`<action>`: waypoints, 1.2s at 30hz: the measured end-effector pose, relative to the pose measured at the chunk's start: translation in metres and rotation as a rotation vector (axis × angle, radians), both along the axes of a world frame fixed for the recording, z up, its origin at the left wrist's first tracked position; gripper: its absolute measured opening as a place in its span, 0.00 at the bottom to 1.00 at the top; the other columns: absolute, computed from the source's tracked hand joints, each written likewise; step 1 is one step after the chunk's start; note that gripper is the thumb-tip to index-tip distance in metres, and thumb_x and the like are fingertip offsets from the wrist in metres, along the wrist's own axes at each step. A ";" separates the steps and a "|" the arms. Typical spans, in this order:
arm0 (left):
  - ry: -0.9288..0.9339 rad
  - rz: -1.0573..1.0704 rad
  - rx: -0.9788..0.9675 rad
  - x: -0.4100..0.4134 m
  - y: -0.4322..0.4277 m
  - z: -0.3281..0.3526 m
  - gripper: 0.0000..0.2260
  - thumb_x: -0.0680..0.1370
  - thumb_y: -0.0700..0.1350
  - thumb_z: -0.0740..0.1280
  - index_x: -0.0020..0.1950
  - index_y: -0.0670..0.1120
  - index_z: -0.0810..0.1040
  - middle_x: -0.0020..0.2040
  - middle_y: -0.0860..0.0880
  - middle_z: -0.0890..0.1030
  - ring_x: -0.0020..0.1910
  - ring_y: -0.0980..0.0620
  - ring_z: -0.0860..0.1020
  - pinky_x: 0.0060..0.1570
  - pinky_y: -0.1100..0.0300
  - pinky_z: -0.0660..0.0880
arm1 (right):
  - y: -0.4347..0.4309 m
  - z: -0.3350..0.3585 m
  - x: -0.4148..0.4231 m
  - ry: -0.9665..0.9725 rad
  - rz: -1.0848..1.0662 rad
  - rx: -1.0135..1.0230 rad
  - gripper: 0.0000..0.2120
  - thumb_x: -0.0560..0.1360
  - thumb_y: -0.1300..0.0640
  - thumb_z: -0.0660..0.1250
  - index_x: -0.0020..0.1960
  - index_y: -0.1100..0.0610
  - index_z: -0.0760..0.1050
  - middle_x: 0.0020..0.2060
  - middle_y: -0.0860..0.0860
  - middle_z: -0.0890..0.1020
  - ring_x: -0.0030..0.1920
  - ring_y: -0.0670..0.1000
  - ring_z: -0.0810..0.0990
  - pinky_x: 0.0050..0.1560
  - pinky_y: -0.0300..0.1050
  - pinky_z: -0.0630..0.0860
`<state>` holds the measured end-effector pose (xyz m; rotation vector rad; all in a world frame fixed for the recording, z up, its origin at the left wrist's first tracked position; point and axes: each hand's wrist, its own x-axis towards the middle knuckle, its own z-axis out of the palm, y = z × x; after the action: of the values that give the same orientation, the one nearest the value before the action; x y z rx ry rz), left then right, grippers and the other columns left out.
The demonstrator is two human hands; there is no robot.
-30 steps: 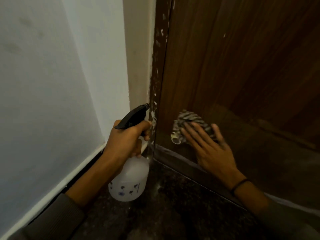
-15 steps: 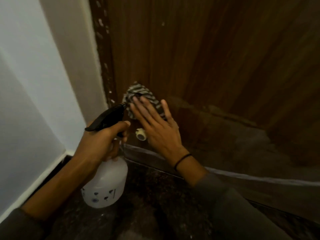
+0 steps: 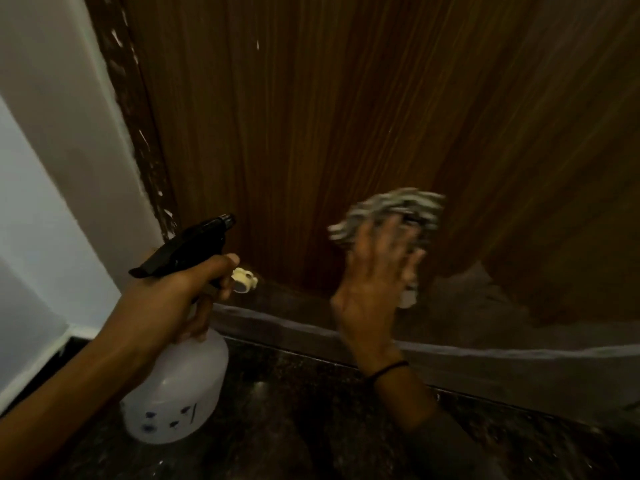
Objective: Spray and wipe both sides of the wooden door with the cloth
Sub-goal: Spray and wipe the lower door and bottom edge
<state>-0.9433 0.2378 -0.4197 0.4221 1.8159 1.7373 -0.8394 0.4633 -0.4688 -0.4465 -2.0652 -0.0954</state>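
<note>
**Wiping low on the panel.** The right hand [image 3: 375,282], fingers spread and straight, presses a striped cloth [image 3: 391,211] against the wooden door [image 3: 311,116] near its bottom edge. The left hand [image 3: 173,299] is curled round the neck of a spray bottle [image 3: 176,386], held just above the floor [image 3: 294,427].

The cloth looks soft, light and bunched, so a flat palm should carry it better than a pinch. The bottle appears to be light plastic and is best taken at the neck.

Motion blur smears the right hand and the cloth. The door's other side, its top and the bottle's liquid level are not visible. A small cream fitting [image 3: 244,279] at the door's foot is hard to identify.
</note>
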 end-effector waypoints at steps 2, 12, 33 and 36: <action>0.016 0.012 -0.034 0.002 0.003 -0.001 0.28 0.56 0.69 0.79 0.32 0.46 0.77 0.28 0.42 0.71 0.15 0.48 0.63 0.20 0.59 0.65 | -0.017 -0.014 -0.018 -0.261 0.181 0.219 0.40 0.72 0.64 0.61 0.82 0.55 0.53 0.82 0.52 0.46 0.81 0.54 0.37 0.78 0.57 0.33; 0.050 -0.129 0.004 0.021 0.029 0.008 0.27 0.62 0.65 0.75 0.35 0.40 0.76 0.22 0.45 0.72 0.12 0.49 0.63 0.21 0.53 0.69 | 0.050 -0.027 0.052 -0.297 0.067 0.347 0.40 0.73 0.65 0.57 0.83 0.54 0.49 0.83 0.50 0.46 0.82 0.52 0.45 0.80 0.56 0.39; 0.199 -0.211 -0.235 0.130 0.150 0.009 0.13 0.78 0.44 0.73 0.40 0.36 0.77 0.28 0.43 0.73 0.22 0.50 0.71 0.29 0.56 0.73 | 0.037 0.000 0.193 0.256 0.001 -0.565 0.30 0.84 0.66 0.58 0.82 0.59 0.49 0.82 0.57 0.47 0.82 0.57 0.48 0.78 0.37 0.52; 0.192 -0.165 -0.254 0.125 0.141 0.021 0.08 0.78 0.44 0.73 0.51 0.39 0.79 0.29 0.46 0.75 0.18 0.55 0.71 0.23 0.62 0.70 | 0.040 0.008 0.169 0.252 0.115 -0.483 0.29 0.83 0.69 0.57 0.81 0.61 0.50 0.81 0.57 0.46 0.82 0.61 0.45 0.81 0.46 0.49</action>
<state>-0.8187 0.3786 -0.3984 0.6310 2.0425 1.3740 -0.6707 0.5031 -0.4610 -0.5962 -1.8489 0.5136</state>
